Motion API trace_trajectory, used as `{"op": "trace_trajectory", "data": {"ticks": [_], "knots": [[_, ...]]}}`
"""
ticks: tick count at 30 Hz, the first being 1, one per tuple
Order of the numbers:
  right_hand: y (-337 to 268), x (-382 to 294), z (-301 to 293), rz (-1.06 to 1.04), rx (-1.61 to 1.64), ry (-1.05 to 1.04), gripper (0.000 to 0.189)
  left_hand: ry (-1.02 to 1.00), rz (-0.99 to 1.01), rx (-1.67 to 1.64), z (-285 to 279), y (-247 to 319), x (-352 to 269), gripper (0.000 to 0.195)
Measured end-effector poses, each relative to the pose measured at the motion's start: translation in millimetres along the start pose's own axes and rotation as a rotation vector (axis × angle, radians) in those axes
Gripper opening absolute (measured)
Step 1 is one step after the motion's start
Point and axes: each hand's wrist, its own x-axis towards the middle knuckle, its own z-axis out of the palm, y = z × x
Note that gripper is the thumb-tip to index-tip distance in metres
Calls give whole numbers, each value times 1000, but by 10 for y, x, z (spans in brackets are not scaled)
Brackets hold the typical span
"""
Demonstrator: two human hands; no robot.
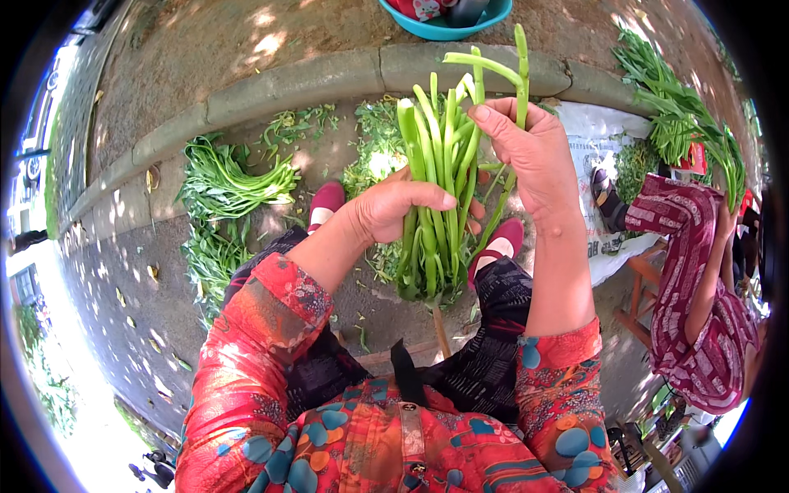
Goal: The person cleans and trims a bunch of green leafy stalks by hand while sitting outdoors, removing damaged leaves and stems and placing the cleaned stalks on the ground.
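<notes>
A thick bunch of green leafy-vegetable stems (439,160) stands upright between my knees, cut ends up and leaves down. My left hand (407,203) wraps around its middle, thumb across the front. In my right hand (521,145) a single green stem (523,68) is pinched between thumb and fingers, at the bunch's right side. That stem has a bent side shoot at its top and slants down behind the bunch. My left fingertips show partly behind the stems.
Bundled greens (240,175) lie on the pavement at left, with leaf scraps (376,135) beyond the bunch. A concrete curb (296,86) crosses ahead, a blue basin (450,28) behind it. At right, a seated person (690,234) holds greens (678,105) beside a white printed sheet (592,135).
</notes>
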Motion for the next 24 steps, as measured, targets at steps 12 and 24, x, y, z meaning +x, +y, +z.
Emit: {"op": "trace_trajectory", "data": {"ticks": [12,24], "knots": [[187,24,31,143,306,-38,19,238,125,326,-4,-59,-2,40],[125,-17,136,150,263,-47,33,379,222,185,-24,113,-3,36]]}}
